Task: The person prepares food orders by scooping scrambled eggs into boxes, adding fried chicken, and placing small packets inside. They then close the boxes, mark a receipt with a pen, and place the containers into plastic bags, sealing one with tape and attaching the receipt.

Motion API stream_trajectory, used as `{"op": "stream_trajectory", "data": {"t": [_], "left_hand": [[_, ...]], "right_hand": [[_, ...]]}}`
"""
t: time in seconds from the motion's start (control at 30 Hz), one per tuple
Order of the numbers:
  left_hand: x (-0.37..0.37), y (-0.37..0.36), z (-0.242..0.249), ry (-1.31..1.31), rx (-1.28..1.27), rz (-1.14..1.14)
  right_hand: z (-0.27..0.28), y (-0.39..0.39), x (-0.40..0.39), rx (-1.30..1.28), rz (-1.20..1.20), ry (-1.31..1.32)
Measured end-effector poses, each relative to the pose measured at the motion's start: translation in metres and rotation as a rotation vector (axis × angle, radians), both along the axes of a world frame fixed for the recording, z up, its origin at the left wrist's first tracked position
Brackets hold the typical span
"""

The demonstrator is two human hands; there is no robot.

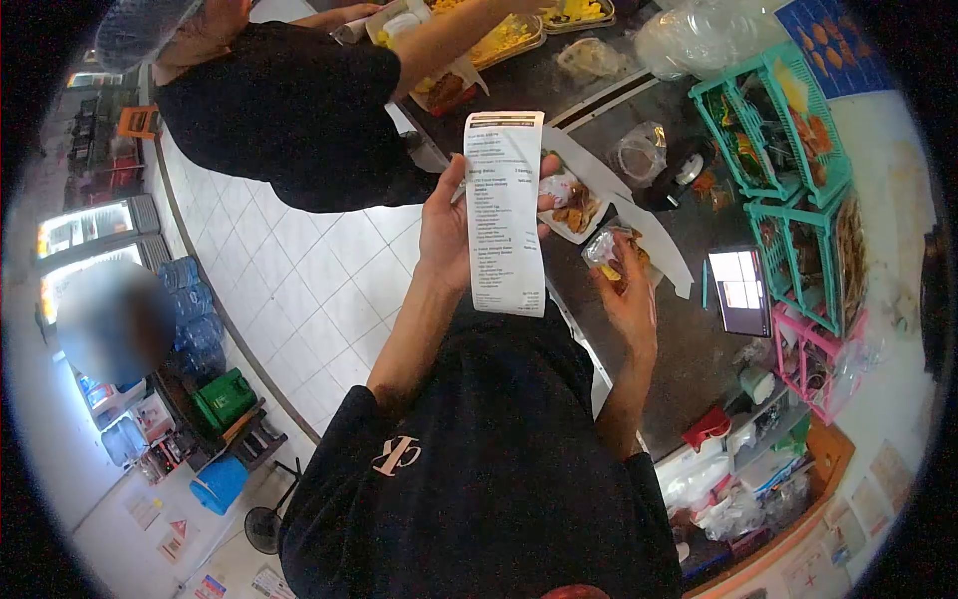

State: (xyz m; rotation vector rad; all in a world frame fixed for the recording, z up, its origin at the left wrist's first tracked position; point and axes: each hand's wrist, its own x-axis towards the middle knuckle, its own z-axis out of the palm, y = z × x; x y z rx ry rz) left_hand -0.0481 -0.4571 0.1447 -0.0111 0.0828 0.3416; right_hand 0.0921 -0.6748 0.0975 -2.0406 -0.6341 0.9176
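Observation:
My left hand (444,235) holds up a long printed receipt (505,225), gripped between the thumb and the fingers behind it. The receipt faces me and hides part of the counter. Over the dark counter, my right hand (629,295) has its fingers closed round a small clear plastic packet (606,243) with something yellowish in it. Just beyond that packet lies an open paper food box (579,232) with brown food and a small bag inside. A second open box lies partly under my right hand, its white lid flap (671,262) spread to the right.
At the upper left a co-worker in a black shirt (279,110) reaches over another food box (434,75). Trays of yellow food (509,42) stand at the back. Teal baskets (798,250), a lit tablet (738,290) and a pink basket (810,364) line the right side.

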Motion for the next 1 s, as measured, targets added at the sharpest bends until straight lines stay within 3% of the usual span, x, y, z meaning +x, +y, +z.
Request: {"op": "stream_trajectory", "data": {"t": [1.0], "left_hand": [[0.024, -0.021, 0.015, 0.007, -0.040, -0.089]], "right_hand": [[0.003, -0.025, 0.009, 0.008, -0.052, -0.025]]}}
